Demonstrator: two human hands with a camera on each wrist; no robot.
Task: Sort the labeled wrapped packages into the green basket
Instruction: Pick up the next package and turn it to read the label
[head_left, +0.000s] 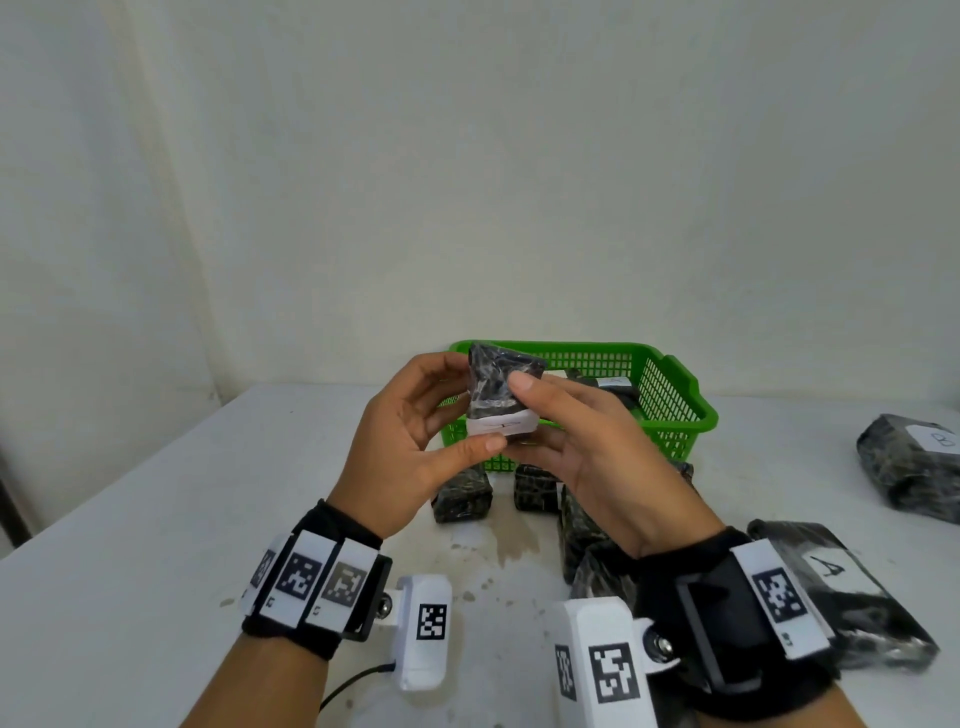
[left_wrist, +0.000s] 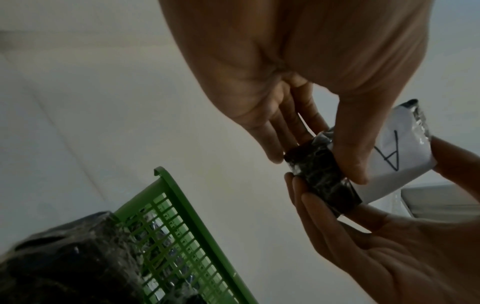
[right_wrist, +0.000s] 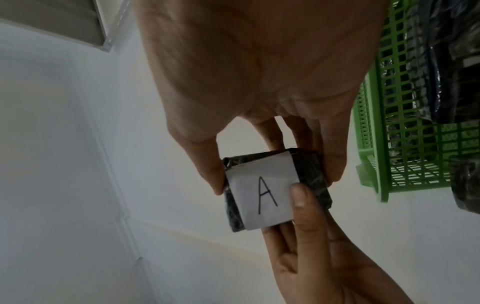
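White wall is seen behind a pale table, where a green basket stands toward the far edge. A small package, wrapped in dark glossy film with a white paper label marked "A", is held up between both hands, in front of the basket's near left corner and clear of the table. It is pinched by the left hand, thumb at the label's lower edge and fingers behind, and by the right hand, thumb on the upper front and fingers curled underneath. Dark packages are already seen in the basket, though their labels cannot be read. More packages lie on the table just before the basket, another marked "A" lies beside the right wrist, and one with a different mark sits well apart at the right. The held package is judged light and fairly firm, with a slick, crinkly wrap that could slide under a loose pinch; a hold across its opposite flat sides, off the paper label, would likely be surest.
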